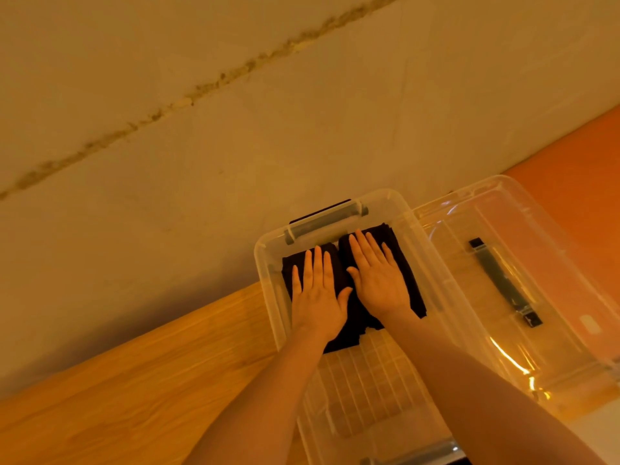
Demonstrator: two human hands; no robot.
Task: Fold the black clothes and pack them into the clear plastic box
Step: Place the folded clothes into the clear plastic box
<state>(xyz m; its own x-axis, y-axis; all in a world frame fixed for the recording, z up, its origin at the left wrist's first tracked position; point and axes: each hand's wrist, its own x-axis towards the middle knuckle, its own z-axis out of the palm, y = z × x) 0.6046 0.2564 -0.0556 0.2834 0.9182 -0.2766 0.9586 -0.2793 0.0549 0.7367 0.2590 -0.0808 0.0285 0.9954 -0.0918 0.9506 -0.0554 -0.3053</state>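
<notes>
Head view: both hands, left hand [317,297] and right hand [379,276], press flat on black clothes [407,273].

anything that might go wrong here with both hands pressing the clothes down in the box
1. The black clothes fill only the far end of the clear plastic box; the near floor is bare, so the stacks could slide or unfold once the left hand and right hand lift.
2. The lid lies beside the box, near the right forearm, which might knock it on withdrawing.
</notes>
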